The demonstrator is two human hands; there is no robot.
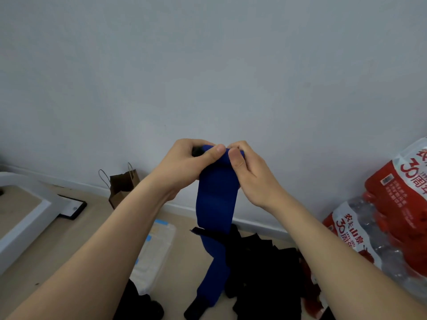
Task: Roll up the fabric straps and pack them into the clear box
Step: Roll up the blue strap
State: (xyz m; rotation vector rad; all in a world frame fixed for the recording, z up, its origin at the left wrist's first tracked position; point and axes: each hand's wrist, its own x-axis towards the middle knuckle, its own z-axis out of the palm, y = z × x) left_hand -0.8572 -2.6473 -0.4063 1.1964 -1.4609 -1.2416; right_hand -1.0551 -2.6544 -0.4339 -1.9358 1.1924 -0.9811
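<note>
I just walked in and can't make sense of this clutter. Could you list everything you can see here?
blue strap: one, blue, held up, hanging to the floor
black fabric: one pile, black, on the floor below
clear box: one, see-through, floor, left of the strap
paper bag: one, brown, against the wall
water packs: at least two, red-white, far right
white frame: one, white, far left
left hand: one, bare, pinching the strap's top
right hand: one, bare, pinching the strap's top

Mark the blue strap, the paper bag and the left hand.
blue strap point(216, 204): head view, middle of hanging part.
paper bag point(120, 192): head view, front face.
left hand point(184, 166): head view, back of hand.
</note>
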